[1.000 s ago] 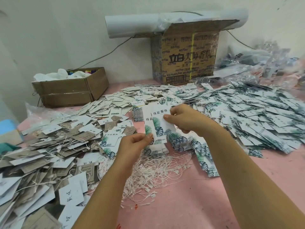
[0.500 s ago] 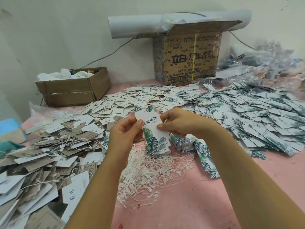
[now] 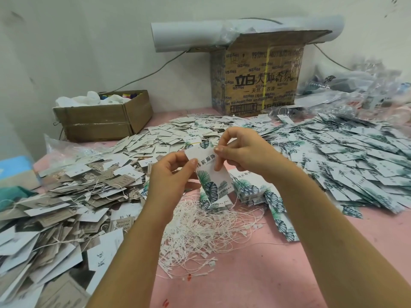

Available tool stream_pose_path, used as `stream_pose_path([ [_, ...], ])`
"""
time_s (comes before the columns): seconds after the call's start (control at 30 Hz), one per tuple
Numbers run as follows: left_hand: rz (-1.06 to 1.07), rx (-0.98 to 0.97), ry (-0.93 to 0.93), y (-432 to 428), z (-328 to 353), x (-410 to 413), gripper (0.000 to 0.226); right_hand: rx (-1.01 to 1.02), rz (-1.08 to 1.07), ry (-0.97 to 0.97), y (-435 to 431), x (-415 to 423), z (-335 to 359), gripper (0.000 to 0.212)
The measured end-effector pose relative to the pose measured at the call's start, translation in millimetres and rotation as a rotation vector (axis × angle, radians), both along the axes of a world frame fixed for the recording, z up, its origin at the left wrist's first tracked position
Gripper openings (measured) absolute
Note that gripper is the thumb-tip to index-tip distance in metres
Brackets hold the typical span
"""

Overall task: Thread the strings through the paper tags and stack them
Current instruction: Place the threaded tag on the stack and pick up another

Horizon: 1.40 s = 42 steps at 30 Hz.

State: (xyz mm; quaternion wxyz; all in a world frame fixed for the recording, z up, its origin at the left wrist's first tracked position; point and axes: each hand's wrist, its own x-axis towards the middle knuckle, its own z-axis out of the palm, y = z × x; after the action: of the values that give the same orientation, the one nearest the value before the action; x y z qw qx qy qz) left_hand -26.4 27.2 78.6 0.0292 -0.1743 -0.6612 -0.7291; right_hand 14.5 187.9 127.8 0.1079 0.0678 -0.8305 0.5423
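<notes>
Mid-frame, my left hand pinches the tag and my right hand pinches its top. Threading, I judge; next needs one of the strings below fed through its hole.

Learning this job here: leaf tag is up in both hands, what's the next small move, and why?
Probably thread the tag near its top: left hand and right hand pinch its upper corners, strings lie just below.

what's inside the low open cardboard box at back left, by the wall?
The cardboard box holds crumpled white material, with small yellow, blue and purple items at its right end. Anything beneath them is covered, and the walls hide the lower part.
</notes>
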Motion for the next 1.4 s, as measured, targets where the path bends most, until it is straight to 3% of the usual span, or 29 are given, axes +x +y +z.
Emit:
stream_pose_path([
  [0.23,-0.092,0.000,0.015,4,4,5,0.008,0.017,-0.110,0.162,-4,-1,0,0.005],
  [0.53,-0.093,-0.016,0.042,6,9,10,0.015,0.264,-0.245,0.263,-3,-2,3,0.008],
  [1.0,-0.033,-0.074,0.116,7,11,12,0.023,0.038,-0.190,0.234,-4,1,6,0.006],
  [1.2,-0.045,-0.090,0.135,8,11,13,0.023,0.269,-0.220,0.261,-7,-1,4,0.008],
  [1.4,-0.050,-0.112,0.169,8,12,16,0.025,0.341,-0.258,0.282,-9,-1,3,0.006],
])
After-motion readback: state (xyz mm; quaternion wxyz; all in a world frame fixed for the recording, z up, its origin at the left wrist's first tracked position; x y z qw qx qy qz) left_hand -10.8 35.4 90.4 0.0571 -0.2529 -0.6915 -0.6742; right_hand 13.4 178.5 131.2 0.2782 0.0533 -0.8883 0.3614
